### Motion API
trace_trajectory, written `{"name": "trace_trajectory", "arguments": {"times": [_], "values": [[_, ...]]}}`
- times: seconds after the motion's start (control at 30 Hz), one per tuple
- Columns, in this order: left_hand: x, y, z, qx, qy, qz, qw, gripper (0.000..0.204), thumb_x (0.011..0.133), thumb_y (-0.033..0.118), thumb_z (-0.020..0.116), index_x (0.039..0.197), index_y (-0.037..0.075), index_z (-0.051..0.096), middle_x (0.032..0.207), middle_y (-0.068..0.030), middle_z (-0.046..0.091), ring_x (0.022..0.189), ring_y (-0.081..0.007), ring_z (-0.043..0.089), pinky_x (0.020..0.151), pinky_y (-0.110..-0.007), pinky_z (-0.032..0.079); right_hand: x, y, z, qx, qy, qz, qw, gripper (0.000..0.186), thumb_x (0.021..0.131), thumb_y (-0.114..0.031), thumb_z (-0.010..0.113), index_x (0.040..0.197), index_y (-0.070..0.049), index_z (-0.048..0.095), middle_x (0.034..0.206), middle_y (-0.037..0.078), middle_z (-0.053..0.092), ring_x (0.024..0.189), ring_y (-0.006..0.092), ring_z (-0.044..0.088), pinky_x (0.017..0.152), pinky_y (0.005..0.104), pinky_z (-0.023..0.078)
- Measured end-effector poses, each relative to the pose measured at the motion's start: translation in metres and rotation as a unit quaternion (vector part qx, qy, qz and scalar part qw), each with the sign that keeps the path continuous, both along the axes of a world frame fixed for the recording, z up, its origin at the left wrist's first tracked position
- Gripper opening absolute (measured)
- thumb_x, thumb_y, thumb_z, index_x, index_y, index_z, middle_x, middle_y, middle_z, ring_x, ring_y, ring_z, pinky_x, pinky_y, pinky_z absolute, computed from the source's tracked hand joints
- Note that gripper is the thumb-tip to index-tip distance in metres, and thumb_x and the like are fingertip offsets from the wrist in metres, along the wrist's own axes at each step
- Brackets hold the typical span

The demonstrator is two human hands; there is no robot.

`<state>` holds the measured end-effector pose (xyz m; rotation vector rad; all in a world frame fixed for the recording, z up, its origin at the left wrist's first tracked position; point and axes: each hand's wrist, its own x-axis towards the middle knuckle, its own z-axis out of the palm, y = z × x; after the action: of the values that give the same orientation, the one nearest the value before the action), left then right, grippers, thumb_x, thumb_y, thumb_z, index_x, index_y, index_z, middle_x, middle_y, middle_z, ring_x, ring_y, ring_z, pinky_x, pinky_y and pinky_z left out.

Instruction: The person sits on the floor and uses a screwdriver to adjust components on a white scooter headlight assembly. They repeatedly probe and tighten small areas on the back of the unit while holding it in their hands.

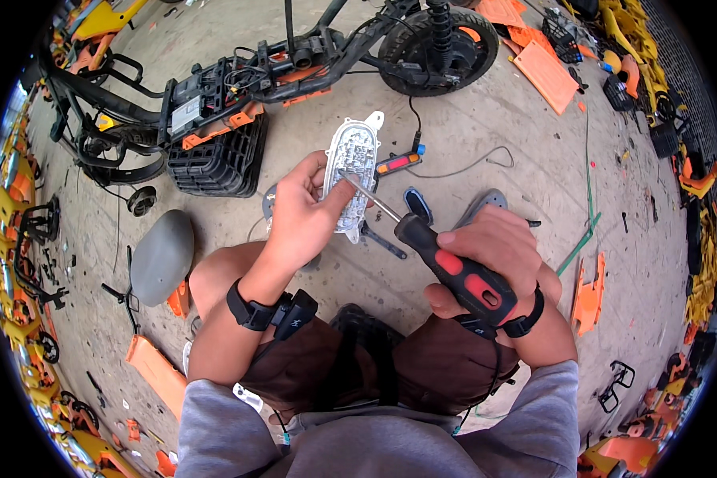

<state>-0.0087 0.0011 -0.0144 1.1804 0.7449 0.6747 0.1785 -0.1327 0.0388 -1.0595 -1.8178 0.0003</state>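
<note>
Clear lamp unit point(352, 151) raised off floor point(550, 183). Left hand point(304, 203) closed round its edge, thumb on front, steadying it. Right hand point(494, 248) wrapped round screwdriver point(426, 243), shaft aimed at lamp unit; tip contact hard to tell. Beyond: black crate point(215, 167) under scooter frame point(327, 73).

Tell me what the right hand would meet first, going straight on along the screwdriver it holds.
Most likely the silvery lamp unit in the left hand: the screwdriver in the right hand points at it, tip near the left thumb. Whether they touch is unclear.
</note>
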Motion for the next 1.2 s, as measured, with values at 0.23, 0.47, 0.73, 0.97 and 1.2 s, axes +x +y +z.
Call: {"name": "trace_trajectory", "arguments": {"times": [0.23,0.47,0.73,0.97,1.2], "values": [[-0.0008,0.002,-0.0046,0.015,0.005,-0.004,1.0,0.021,0.097,0.0,0.056,0.115,-0.009,0.052,0.098,-0.0149,0.068,0.086,-0.0226,0.071,0.074,-0.032,0.061,-0.0005,0.0002,-0.0015,0.004,-0.008,0.007,1.0,0.05,0.067,-0.025,0.09,0.106,-0.004,0.066,0.073,0.004,0.068,0.054,0.0175,0.061,0.048,0.0252,0.04],[-0.0013,0.0033,-0.0079,0.022,0.006,-0.001,1.0,0.019,0.097,0.0,0.056,0.113,-0.009,0.052,0.098,-0.0152,0.068,0.086,-0.0232,0.072,0.073,-0.032,0.061,-0.0021,0.0005,-0.0014,0.006,-0.014,0.002,1.0,0.052,0.067,-0.025,0.09,0.108,-0.004,0.066,0.074,0.005,0.068,0.054,0.0176,0.061,0.049,0.0252,0.041],[-0.0009,0.0035,-0.0085,0.02,0.005,0.008,1.0,0.017,0.097,0.001,0.057,0.111,-0.008,0.053,0.097,-0.0144,0.068,0.085,-0.0233,0.072,0.073,-0.032,0.061,-0.0038,0.0001,-0.0055,0.009,-0.007,-0.004,1.0,0.049,0.069,-0.028,0.088,0.104,-0.002,0.066,0.073,0.007,0.067,0.054,0.0191,0.06,0.051,0.0274,0.042],[-0.0004,0.0025,-0.0055,-0.009,-0.011,0.01,1.0,0.017,0.097,0.001,0.057,0.111,-0.008,0.054,0.096,-0.0135,0.068,0.084,-0.0226,0.072,0.073,-0.033,0.062,-0.0046,0.0007,-0.006,0.012,-0.005,-0.002,1.0,0.048,0.069,-0.028,0.088,0.103,-0.001,0.067,0.072,0.008,0.066,0.053,0.0195,0.058,0.05,0.0282,0.042],[-0.0008,0.0024,-0.0025,-0.015,-0.003,0.012,1.0,0.018,0.097,0.001,0.056,0.112,-0.008,0.053,0.097,-0.0135,0.068,0.084,-0.0222,0.071,0.074,-0.034,0.062,-0.003,0.0017,-0.0058,0.016,-0.017,-0.006,1.0,0.049,0.068,-0.027,0.089,0.103,-0.002,0.067,0.073,0.007,0.067,0.053,0.019,0.059,0.049,0.027,0.042]]}}
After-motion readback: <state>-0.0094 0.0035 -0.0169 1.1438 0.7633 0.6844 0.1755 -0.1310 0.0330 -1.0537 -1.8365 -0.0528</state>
